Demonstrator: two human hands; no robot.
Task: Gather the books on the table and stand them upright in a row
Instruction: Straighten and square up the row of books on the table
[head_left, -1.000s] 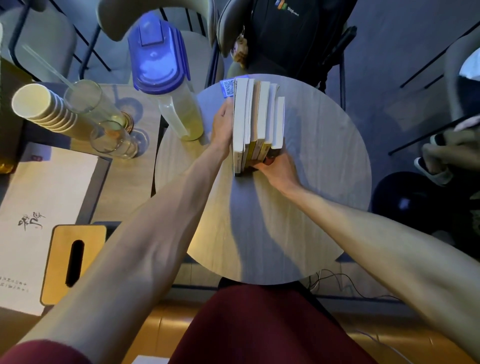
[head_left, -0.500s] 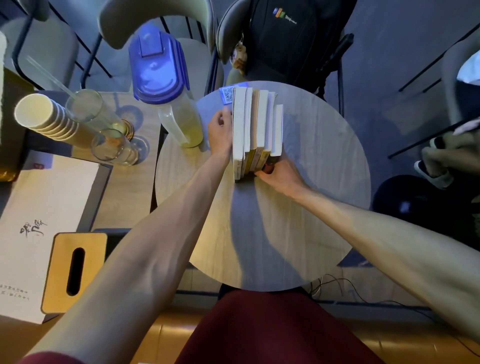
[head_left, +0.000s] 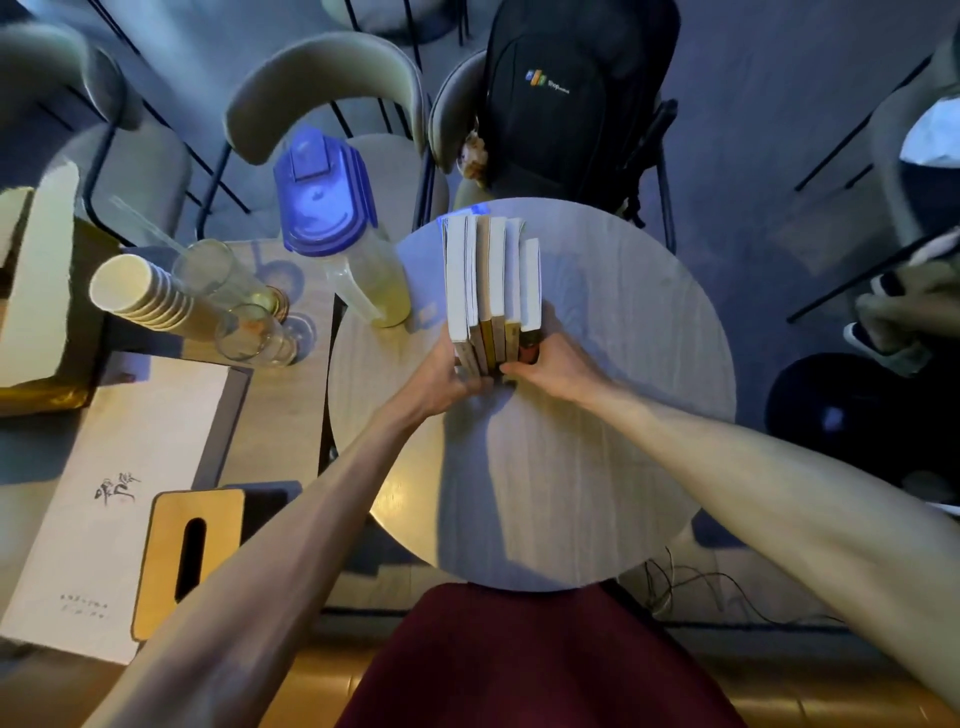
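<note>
We count five books standing on the round table, one pitcher, two glasses.

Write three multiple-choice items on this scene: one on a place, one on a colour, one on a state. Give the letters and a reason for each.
1. Where does the pitcher stand relative to the row of books?
A. To their left, at the round table's edge
B. To their right
C. On top of them

2. What colour is the pitcher's lid?
A. Red
B. Blue
C. Green

3. How do the books sit now?
A. Scattered flat
B. Stacked in a pile
C. Upright, side by side, with the left hand and right hand at their near ends

Answers:
1. A: the pitcher stands left of the leftmost book.
2. B: the lid is plainly blue.
3. C: the page edges face up, and both hands press at the spines' near end.
</note>
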